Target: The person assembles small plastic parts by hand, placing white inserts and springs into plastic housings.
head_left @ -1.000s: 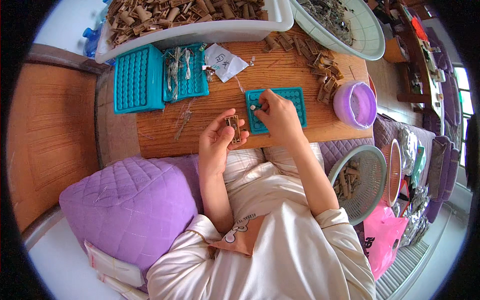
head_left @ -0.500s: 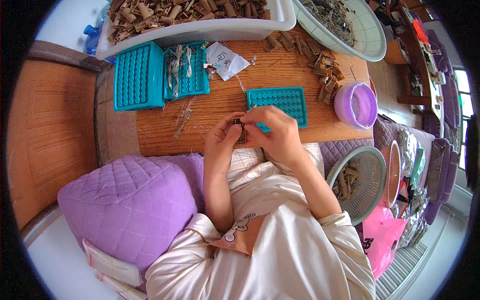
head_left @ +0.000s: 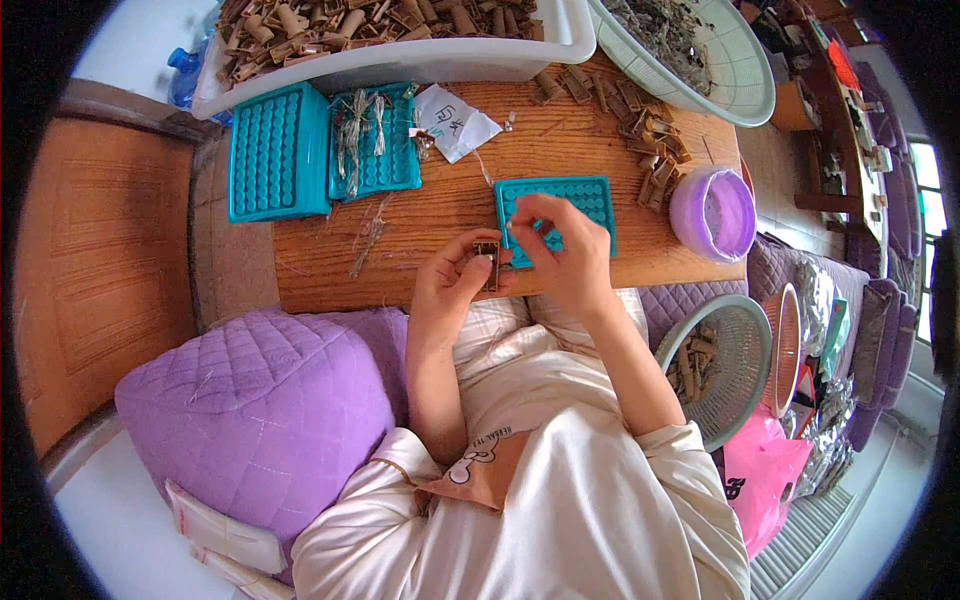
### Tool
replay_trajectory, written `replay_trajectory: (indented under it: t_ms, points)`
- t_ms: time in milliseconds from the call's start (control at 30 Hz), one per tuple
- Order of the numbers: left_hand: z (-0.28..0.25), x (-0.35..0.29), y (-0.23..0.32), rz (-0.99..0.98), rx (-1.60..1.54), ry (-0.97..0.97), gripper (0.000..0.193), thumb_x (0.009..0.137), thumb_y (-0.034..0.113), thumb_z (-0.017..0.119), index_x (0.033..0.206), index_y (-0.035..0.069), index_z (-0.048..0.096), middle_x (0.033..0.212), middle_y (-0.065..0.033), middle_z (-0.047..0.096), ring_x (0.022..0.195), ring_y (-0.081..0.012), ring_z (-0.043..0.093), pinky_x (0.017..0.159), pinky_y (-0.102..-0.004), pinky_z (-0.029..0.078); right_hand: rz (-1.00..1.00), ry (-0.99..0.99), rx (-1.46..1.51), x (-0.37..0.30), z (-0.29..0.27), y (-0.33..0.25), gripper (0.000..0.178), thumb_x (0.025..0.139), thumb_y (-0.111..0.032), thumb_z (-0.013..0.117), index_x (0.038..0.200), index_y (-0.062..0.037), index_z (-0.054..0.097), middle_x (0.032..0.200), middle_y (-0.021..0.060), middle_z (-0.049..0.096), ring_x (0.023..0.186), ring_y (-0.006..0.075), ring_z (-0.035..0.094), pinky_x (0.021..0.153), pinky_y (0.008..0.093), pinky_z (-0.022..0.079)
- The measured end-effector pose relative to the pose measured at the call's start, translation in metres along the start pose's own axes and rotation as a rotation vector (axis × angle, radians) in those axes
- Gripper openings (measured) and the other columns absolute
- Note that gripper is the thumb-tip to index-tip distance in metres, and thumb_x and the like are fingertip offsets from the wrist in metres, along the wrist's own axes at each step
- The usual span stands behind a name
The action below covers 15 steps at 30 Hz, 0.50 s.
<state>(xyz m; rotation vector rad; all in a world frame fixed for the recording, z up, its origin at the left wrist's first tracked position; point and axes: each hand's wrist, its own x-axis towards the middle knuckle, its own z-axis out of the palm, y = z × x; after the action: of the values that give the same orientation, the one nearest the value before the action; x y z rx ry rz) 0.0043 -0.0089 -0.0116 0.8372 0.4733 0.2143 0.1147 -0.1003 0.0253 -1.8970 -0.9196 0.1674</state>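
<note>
So the person's left hand (head_left: pixel 445 290), around the middle of the frame, is closed on a small brown rectangular casing (head_left: pixel 491 268), more or less upright, thumb pressing its near side and fingertips poking out past the right edge. The casing sits at the right side of that hand, just left of the right hand (head_left: pixel 572 245) and not touching it. Right hand's got thumb and index finger close together, narrow, over the left part of a teal rectangular plastic tray (head_left: pixel 592 205) with rows of round bumps; can't tell if anything's pinched there. Purple round plastic tub (head_left: pixel 680 212) sits right of the tray.
</note>
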Motion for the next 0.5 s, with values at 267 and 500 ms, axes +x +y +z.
replay_trajectory:
  t_ms: [267,500]
  points:
    - [0.010,-0.002,0.001,0.030,0.074,0.025,0.024,0.081,0.007,0.047,0.105,0.001,0.048,0.087,-0.0053,0.055,0.070,-0.0105,0.055,0.062,-0.0255,0.049,-0.347,-0.172,-0.104,-0.010,-0.011,-0.005,0.018,0.066,-0.001,0.061,0.082,-0.0033,0.054,0.073,0.0079,0.057,0.067,0.0229,0.056,0.060,0.0305,0.046]
    - [0.005,0.000,0.004,-0.002,0.033,0.059,0.020,0.081,0.009,0.045,0.098,0.002,0.051,0.083,-0.0077,0.057,0.065,-0.0112,0.057,0.057,-0.0212,0.047,-0.219,-0.299,-0.519,0.015,-0.045,0.006,0.072,0.056,-0.019,0.069,0.120,-0.0120,0.037,0.112,0.0154,0.044,0.109,0.0322,0.038,0.086,0.0476,0.033]
